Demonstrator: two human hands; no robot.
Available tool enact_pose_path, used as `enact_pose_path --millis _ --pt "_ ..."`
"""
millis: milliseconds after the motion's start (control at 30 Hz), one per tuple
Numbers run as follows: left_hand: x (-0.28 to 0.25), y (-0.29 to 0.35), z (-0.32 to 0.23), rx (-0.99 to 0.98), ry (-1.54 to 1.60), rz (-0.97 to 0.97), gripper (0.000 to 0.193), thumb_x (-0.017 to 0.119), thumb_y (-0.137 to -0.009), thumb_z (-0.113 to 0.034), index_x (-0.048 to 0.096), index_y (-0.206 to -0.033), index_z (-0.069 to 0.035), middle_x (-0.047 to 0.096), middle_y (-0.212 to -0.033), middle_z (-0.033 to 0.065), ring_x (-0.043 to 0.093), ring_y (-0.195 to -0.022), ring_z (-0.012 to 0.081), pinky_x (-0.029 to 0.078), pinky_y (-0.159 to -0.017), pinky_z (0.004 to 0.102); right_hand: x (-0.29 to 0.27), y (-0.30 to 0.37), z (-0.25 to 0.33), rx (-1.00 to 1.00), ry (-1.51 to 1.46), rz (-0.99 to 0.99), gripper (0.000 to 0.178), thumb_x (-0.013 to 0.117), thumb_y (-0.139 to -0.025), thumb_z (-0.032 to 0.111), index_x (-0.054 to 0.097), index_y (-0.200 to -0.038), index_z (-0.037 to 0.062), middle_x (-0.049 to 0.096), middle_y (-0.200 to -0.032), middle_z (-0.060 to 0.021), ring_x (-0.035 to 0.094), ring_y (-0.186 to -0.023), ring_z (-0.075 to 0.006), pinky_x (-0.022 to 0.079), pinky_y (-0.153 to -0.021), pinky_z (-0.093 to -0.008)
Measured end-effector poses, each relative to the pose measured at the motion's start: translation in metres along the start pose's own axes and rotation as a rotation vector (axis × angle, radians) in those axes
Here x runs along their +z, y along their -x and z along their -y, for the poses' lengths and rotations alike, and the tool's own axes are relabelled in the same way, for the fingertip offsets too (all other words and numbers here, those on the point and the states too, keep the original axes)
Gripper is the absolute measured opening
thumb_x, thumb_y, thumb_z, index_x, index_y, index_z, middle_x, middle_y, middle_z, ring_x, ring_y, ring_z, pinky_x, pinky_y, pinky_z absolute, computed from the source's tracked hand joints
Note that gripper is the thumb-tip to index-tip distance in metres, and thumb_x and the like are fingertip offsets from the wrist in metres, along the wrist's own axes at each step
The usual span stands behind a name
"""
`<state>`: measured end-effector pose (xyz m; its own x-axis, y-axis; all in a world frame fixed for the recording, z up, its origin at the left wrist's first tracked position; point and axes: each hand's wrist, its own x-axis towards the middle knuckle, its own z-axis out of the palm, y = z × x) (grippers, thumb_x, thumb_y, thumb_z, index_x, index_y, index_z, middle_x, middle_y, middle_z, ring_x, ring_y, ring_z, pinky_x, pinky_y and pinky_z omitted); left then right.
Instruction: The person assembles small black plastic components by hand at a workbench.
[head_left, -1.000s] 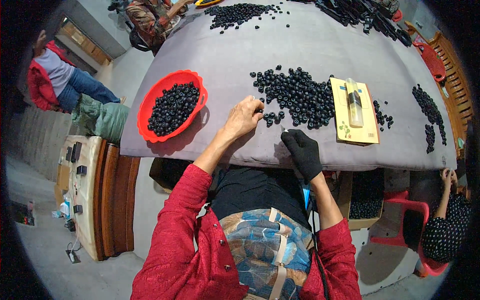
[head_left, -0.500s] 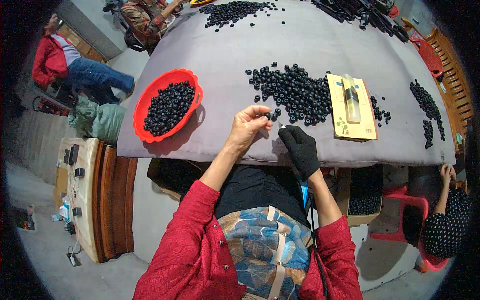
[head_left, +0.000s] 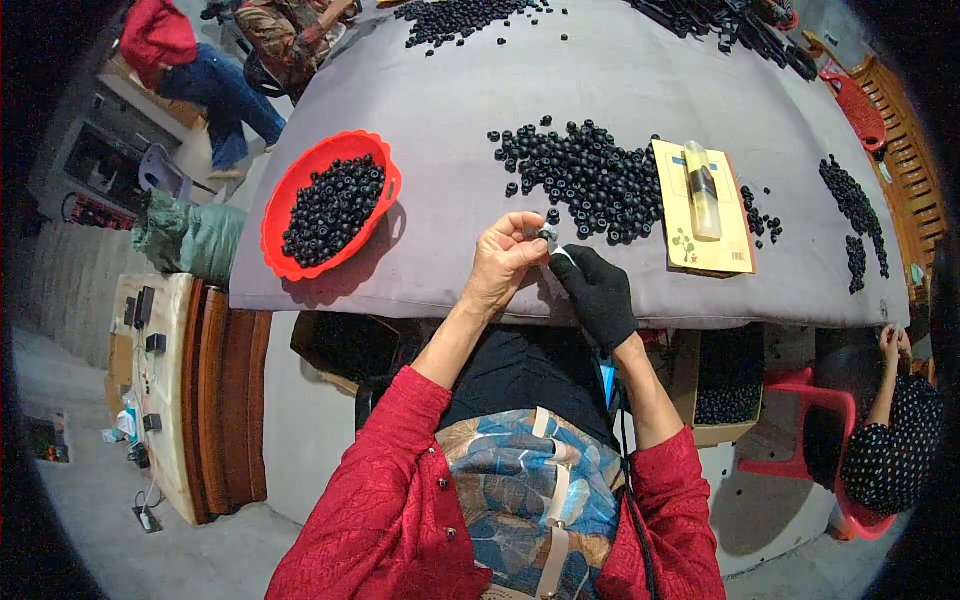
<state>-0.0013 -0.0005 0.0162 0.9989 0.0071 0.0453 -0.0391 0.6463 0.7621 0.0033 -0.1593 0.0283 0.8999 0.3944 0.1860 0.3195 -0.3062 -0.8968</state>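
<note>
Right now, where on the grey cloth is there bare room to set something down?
Widest: the grey cloth between the far black pile and the main pile of black pieces. Another patch lies between the red basket and main pile. Crowded: from the left hand and gloved right hand, through the main pile, to the yellow booklet.

Head-worn fisheye view, angled downward

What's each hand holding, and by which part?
Left hand pinches a small black piece, exact spot unclear; right hand grips a pale tool behind its tip.
</note>
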Motion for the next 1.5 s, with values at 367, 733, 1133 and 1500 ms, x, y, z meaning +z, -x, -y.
enact_pose_path --millis 367,733,1133,1500 --pt "-0.008 -0.001 0.005 -0.002 0.055 0.024 0.020 0.060 -0.076 0.004 0.058 -0.095 -0.001 0.061 -0.088 0.0066 0.058 -0.076 0.0114 0.049 -0.069 0.0240 0.000 0.002 0.000 -0.185 0.178 -0.006 0.019 0.049 -0.086 0.019 0.059 -0.098 0.0076 0.061 -0.089 -0.0090 0.061 -0.075 -0.0245 0.049 -0.062 -0.0312" --pt "-0.007 -0.001 0.004 0.030 0.058 0.030 0.024 0.061 -0.075 0.004 0.056 -0.098 -0.002 0.061 -0.086 0.0062 0.058 -0.070 0.0117 0.049 -0.061 0.0226 -0.001 0.001 0.008 -0.169 0.179 -0.012 0.020 0.050 -0.086 0.021 0.060 -0.097 0.0084 0.062 -0.088 -0.0096 0.061 -0.075 -0.0244 0.048 -0.062 -0.0308" --pt "-0.007 0.000 0.005 0.024 0.065 0.024 0.024 0.062 -0.075 0.003 0.054 -0.098 -0.003 0.061 -0.085 0.0063 0.058 -0.068 0.0115 0.048 -0.059 0.0220 0.000 0.003 0.010 0.005 -0.027 -0.030 0.024 0.053 -0.084 0.028 0.061 -0.096 0.0086 0.063 -0.086 -0.0108 0.063 -0.076 -0.0239 0.048 -0.064 -0.0309" --pt "-0.001 0.003 0.007 -0.001 0.127 0.018 0.024 0.060 -0.078 0.002 0.053 -0.099 -0.004 0.061 -0.086 0.0054 0.058 -0.075 0.0115 0.047 -0.067 0.0224 0.001 0.001 0.006 0.039 -0.078 0.003 0.029 0.058 -0.083 0.023 0.059 -0.101 0.0014 0.064 -0.088 -0.0107 0.060 -0.079 -0.0138 0.046 -0.068 -0.0260"
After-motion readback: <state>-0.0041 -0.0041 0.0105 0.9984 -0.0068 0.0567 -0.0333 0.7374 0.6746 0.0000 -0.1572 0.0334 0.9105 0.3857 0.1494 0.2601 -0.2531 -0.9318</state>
